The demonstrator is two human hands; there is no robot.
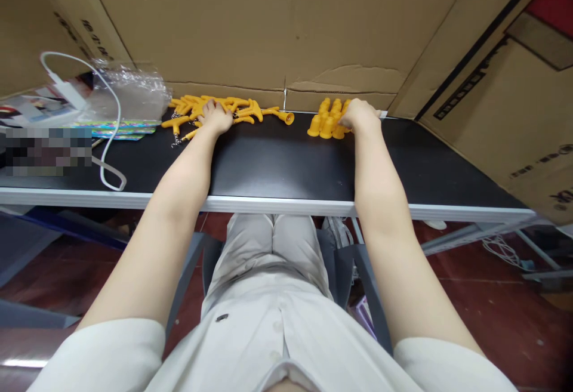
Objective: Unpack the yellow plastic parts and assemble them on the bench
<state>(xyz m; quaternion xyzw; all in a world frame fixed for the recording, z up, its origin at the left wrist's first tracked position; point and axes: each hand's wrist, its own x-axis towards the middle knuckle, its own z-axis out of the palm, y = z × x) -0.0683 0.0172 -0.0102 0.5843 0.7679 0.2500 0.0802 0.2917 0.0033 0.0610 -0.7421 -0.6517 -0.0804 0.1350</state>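
My left hand [215, 119] lies over a pile of yellow T-shaped plastic handles [185, 105], its fingers apart and touching them. Short metal chains [176, 137] hang from some handles. At the pile's right end, a yellow piece with a flared cup end [287, 118] lies on its side. Farther right, several yellow bell-shaped cups [326, 126] stand upright in close rows. My right hand [363, 116] is at the right side of these rows, fingers bent down and closed around a cup at the edge. The hand partly hides that cup.
The black tabletop [282, 165] has a silver front edge [286, 203]. Cardboard [250, 28] walls in the back and right. At left lie clear plastic bags [129, 90], colourful flat packets [119, 129] and a white cable [117, 102].
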